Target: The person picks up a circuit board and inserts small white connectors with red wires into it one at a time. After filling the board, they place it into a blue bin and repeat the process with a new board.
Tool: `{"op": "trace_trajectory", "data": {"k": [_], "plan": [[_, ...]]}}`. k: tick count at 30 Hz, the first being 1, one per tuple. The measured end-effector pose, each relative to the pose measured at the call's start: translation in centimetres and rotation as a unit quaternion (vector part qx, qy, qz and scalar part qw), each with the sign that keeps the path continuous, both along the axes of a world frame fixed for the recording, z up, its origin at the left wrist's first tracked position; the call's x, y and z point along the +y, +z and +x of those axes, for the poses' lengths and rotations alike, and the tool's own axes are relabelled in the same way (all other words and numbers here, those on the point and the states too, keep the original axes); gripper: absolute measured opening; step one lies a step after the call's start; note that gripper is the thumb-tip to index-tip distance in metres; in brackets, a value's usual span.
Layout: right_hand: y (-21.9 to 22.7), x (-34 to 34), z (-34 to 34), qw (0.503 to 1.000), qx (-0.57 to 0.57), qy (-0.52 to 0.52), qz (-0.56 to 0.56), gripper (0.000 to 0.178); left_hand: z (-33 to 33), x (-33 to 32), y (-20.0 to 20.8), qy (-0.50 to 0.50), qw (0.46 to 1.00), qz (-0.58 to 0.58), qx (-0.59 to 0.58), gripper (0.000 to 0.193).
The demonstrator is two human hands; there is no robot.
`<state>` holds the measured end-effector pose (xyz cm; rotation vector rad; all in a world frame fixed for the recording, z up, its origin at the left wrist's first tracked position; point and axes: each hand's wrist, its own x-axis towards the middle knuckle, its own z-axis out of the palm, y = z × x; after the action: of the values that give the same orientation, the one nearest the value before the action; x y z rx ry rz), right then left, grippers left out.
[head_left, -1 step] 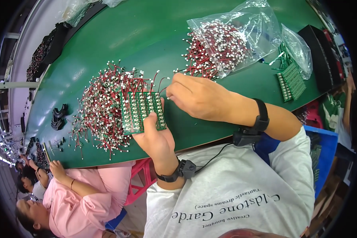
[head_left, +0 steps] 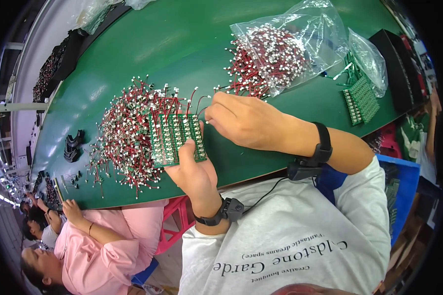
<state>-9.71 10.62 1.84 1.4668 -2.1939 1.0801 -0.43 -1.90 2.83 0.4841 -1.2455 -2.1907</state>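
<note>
Shirt of pale grey (head_left: 290,236) is filling the lower centre of the frame. At centre, the left hand (head_left: 196,173) is holding a green circuit board (head_left: 171,138) between thumb and fingers, the thumb lying on its front; this is probably steadying the board while leaving most of its face visible. Red leads (head_left: 189,106) are standing along the board's upper edge. The right hand (head_left: 238,119) is hovering just beside the board's upper right corner, fingertips narrowly together; whether they are gripping a lead cannot be told. A heap of white-tipped leads (head_left: 125,140) is lying left of centre on the green bench (head_left: 182,59), seemingly for easy reach. More boards (head_left: 363,102) are resting at the right. Farther off, at upper centre, a clear bag (head_left: 327,32) is partly covering a second heap (head_left: 243,73), presumably containing it loosely.
</note>
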Motion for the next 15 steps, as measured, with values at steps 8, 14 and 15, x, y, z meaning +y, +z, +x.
{"op": "trace_trajectory", "data": {"k": [8, 14, 15], "plan": [[-0.6, 0.0, 0.2, 0.993, -0.118, -0.001, -0.025, 0.011, -0.1, 2.3, 0.3, 0.026, 0.995, -0.087, -0.038, 0.052], [-0.9, -0.1, 0.3, 0.99, -0.125, -0.007, -0.067, 0.01, -0.1, 2.8, 0.3, 0.039, 0.997, -0.063, 0.017, 0.043], [-0.7, 0.1, 0.3, 0.994, -0.103, -0.015, -0.041, 0.01, -0.2, 2.9, 0.2, 0.044, 0.997, -0.066, 0.021, 0.041]]}}
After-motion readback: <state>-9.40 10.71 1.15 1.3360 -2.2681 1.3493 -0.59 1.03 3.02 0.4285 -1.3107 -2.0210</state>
